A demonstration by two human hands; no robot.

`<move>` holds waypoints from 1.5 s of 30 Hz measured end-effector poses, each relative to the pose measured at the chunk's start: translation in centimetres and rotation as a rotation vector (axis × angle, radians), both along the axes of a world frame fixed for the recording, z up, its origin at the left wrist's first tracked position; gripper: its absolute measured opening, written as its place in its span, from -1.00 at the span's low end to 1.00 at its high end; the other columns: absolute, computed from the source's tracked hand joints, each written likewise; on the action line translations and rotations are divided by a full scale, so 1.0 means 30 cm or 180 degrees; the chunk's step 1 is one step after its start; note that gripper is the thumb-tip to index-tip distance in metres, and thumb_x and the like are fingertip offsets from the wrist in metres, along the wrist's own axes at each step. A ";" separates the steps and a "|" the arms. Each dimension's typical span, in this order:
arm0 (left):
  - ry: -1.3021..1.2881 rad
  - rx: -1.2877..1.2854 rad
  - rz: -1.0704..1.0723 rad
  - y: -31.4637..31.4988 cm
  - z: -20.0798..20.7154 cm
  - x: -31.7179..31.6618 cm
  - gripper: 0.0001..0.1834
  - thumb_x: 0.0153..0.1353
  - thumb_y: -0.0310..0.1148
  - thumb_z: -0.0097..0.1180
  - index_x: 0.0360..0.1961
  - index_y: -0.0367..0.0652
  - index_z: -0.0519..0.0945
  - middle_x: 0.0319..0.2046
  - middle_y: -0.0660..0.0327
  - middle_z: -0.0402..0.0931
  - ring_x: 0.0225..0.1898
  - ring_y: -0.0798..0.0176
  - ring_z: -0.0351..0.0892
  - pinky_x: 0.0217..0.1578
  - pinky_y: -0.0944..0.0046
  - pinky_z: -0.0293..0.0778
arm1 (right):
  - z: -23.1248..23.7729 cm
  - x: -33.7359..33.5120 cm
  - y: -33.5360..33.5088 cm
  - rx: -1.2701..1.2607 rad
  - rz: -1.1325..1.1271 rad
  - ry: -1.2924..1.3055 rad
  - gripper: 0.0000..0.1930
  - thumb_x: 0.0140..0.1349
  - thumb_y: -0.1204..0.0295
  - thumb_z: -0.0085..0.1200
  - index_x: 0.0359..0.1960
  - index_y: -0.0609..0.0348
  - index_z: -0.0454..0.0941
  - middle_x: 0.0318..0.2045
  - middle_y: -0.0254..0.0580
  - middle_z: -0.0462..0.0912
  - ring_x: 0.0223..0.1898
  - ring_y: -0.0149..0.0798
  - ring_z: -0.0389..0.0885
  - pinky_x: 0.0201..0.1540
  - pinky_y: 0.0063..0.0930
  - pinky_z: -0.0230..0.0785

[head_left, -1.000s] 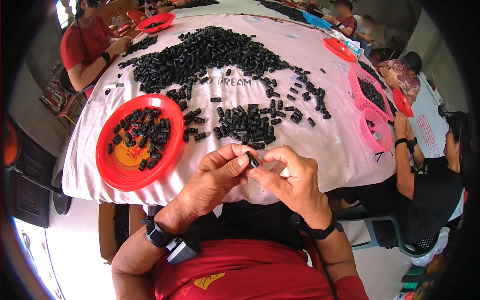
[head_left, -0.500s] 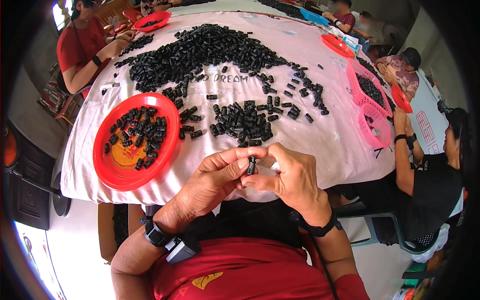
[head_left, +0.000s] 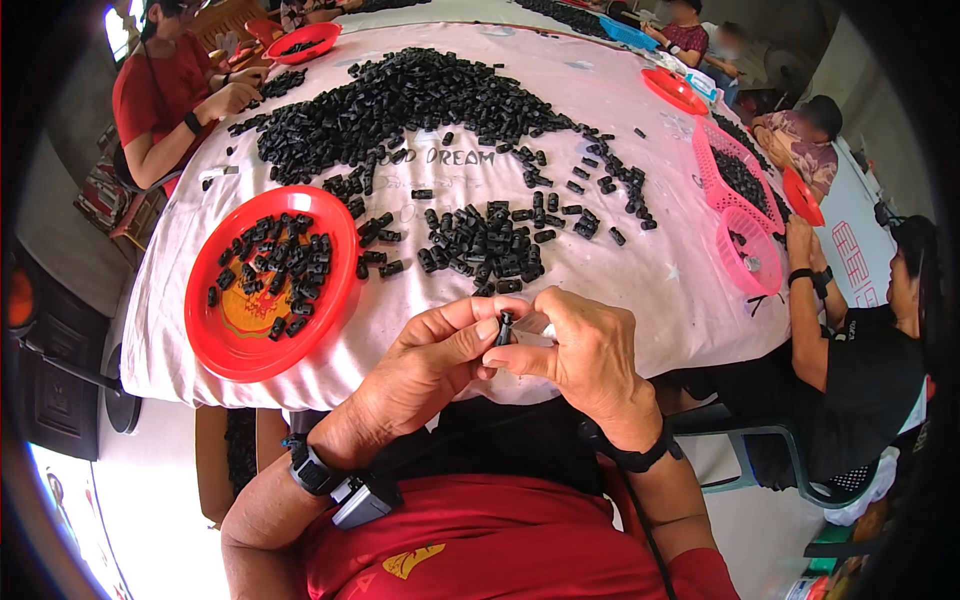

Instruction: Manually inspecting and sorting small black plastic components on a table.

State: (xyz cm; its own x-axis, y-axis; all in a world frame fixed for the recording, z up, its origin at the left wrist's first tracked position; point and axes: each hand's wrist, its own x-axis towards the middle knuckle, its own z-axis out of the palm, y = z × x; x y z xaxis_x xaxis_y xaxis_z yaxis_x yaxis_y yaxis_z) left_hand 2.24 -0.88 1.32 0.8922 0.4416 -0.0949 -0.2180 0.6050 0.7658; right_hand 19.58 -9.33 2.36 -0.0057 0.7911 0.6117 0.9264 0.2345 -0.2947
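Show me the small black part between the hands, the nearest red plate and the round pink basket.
Small black part (head_left: 505, 330): head view, middle of visible side.
Nearest red plate (head_left: 207, 330): head view, lower left rim.
Round pink basket (head_left: 757, 284): head view, lower wall.

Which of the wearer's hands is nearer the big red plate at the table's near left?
Left. The left hand is to the right of the red plate and slightly lower; the right hand is farther right, beyond the left one.
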 end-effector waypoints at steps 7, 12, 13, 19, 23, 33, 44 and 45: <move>-0.0099 -0.0090 -0.0075 0.013 -0.013 -0.005 -0.64 0.38 -0.34 -0.01 0.14 -0.23 0.47 -0.11 0.26 0.55 -0.24 0.41 0.56 -0.22 0.31 0.56 | 0.001 0.000 0.000 0.0011 0.0004 -0.0101 -0.48 0.00 -0.15 0.24 -0.48 0.10 0.46 -0.66 -0.28 0.51 -0.65 -0.25 0.55 -0.65 -0.41 0.30; 0.0090 -0.0027 0.0016 -0.003 0.008 0.004 -0.67 0.38 -0.23 0.03 0.10 -0.09 0.54 -0.42 0.50 0.46 -0.44 0.59 0.31 -0.46 0.58 0.22 | 0.000 0.004 0.003 0.0102 0.0004 -0.0147 -0.48 -0.01 -0.15 0.24 -0.47 0.10 0.47 -0.67 -0.29 0.51 -0.66 -0.26 0.54 -0.64 -0.42 0.31; 0.0091 -0.0028 0.0017 -0.003 0.006 0.003 -0.67 0.38 -0.23 0.03 0.10 -0.09 0.54 -0.42 0.50 0.46 -0.44 0.59 0.31 -0.46 0.58 0.22 | -0.001 0.004 0.003 0.0101 0.0004 -0.0146 -0.48 -0.01 -0.15 0.24 -0.47 0.10 0.47 -0.67 -0.29 0.51 -0.66 -0.26 0.54 -0.64 -0.42 0.31; 0.0079 -0.0024 -0.0062 0.001 -0.004 0.001 -0.67 0.37 -0.23 0.04 0.09 -0.08 0.54 -0.40 0.50 0.46 -0.43 0.60 0.32 -0.43 0.58 0.25 | -0.010 0.009 0.008 0.0222 -0.0004 -0.0281 -0.48 -0.02 -0.16 0.24 -0.50 0.09 0.47 -0.69 -0.31 0.49 -0.67 -0.27 0.54 -0.65 -0.43 0.30; -0.0068 -0.0148 -0.0053 0.006 -0.012 0.000 -0.66 0.38 -0.32 0.01 0.12 -0.22 0.49 -0.33 0.33 0.55 -0.40 0.50 0.47 -0.41 0.44 0.40 | -0.002 0.006 0.006 0.0232 -0.0041 -0.0315 -0.48 -0.02 -0.16 0.23 -0.49 0.08 0.47 -0.69 -0.32 0.48 -0.67 -0.29 0.53 -0.65 -0.44 0.30; -0.0037 -0.0044 -0.0023 0.008 -0.019 -0.001 -0.65 0.36 -0.33 0.03 0.11 -0.25 0.48 -0.35 0.35 0.52 -0.39 0.50 0.44 -0.39 0.46 0.41 | -0.006 0.007 0.009 0.0191 -0.0030 -0.0365 -0.47 -0.03 -0.18 0.23 -0.51 0.08 0.48 -0.70 -0.33 0.49 -0.67 -0.29 0.54 -0.66 -0.44 0.31; -0.0053 -0.0019 0.0011 0.005 -0.024 0.001 -0.65 0.36 -0.32 0.04 0.09 -0.26 0.49 -0.36 0.33 0.52 -0.40 0.48 0.45 -0.41 0.45 0.40 | -0.013 0.011 0.011 0.0265 -0.0058 -0.0415 -0.47 -0.02 -0.19 0.22 -0.56 0.06 0.46 -0.73 -0.33 0.47 -0.70 -0.29 0.52 -0.67 -0.44 0.29; -0.0018 -0.0038 0.0006 0.006 -0.025 0.002 -0.65 0.36 -0.32 0.04 0.09 -0.26 0.49 -0.36 0.33 0.52 -0.41 0.48 0.45 -0.42 0.45 0.39 | -0.014 0.012 0.011 0.0249 -0.0083 -0.0465 -0.47 -0.02 -0.19 0.22 -0.56 0.06 0.46 -0.74 -0.33 0.46 -0.71 -0.29 0.51 -0.67 -0.44 0.29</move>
State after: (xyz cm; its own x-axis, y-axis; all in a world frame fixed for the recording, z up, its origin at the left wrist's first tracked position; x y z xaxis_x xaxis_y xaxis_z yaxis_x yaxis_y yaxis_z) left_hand 2.30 -0.70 0.58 0.8919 0.4421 -0.0950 -0.2235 0.6137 0.7573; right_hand 19.95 -9.01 1.93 -0.0792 0.7421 0.6656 0.9640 0.2269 -0.1383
